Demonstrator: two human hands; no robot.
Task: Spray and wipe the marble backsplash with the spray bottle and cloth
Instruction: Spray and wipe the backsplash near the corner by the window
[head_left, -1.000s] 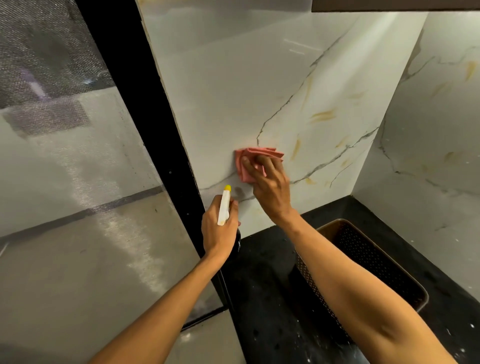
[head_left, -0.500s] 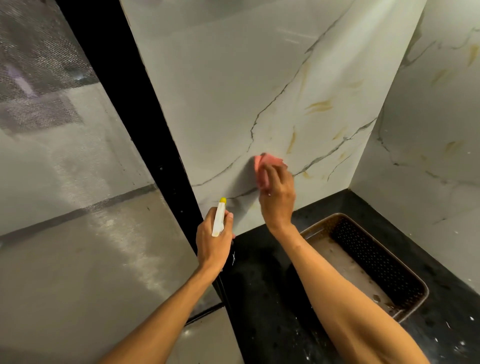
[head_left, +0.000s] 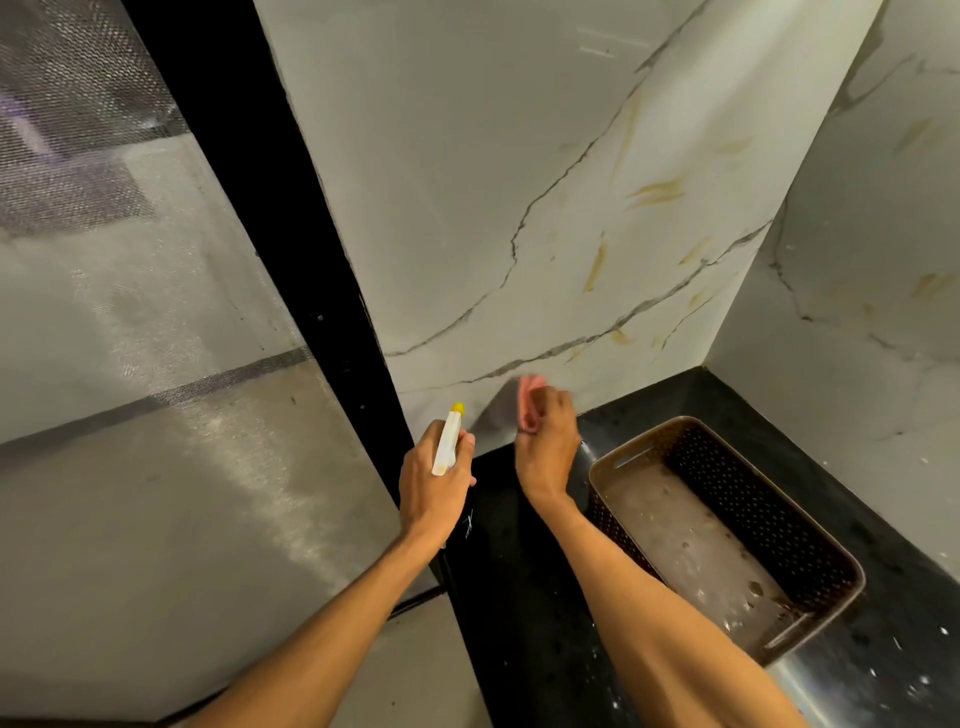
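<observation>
The marble backsplash (head_left: 493, 182) is pale with grey veins and yellow-brown streaks. My right hand (head_left: 548, 441) grips a pink cloth (head_left: 529, 395) low on the marble, just above the black counter. The cloth is blurred and mostly hidden by my fingers. My left hand (head_left: 434, 478) grips a white spray bottle (head_left: 449, 439) with a yellow nozzle tip, held upright a little left of the cloth, near the marble's left edge. The bottle's body is hidden below my hand.
A brown perforated basket (head_left: 841, 571) sits on the black counter (head_left: 519, 597) right of my right arm. A black window frame (head_left: 291, 234) borders the marble on the left, with a mesh screen (head_left: 130, 312) beyond. A second marble wall (head_left: 857, 286) closes the corner on the right.
My right hand has wiped the pink cloth down the marble from mid-height to just above the counter. My left hand with the bottle has stayed close beside it.
</observation>
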